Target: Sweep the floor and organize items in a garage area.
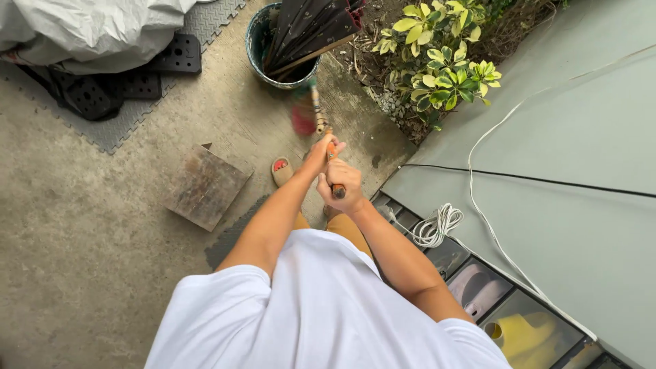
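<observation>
Both my hands grip one orange-handled broom (333, 164) held out in front of me. My right hand (339, 182) is wrapped around the near end of the handle. My left hand (320, 152) closes on it just beyond. The far end of the broom (305, 109), red, green and striped, is blurred over the concrete floor below a blue-green bucket (257, 42). My foot in a tan sandal (281, 171) shows under my left forearm.
A square rusty metal slab (205, 186) lies on the concrete at left. Grey floor mats (116, 130), black blocks and a white cover (96, 31) fill the upper left. A leafy plant (444, 61) grows at top. A green surface (567, 205) with a white cable (437, 224) lies right.
</observation>
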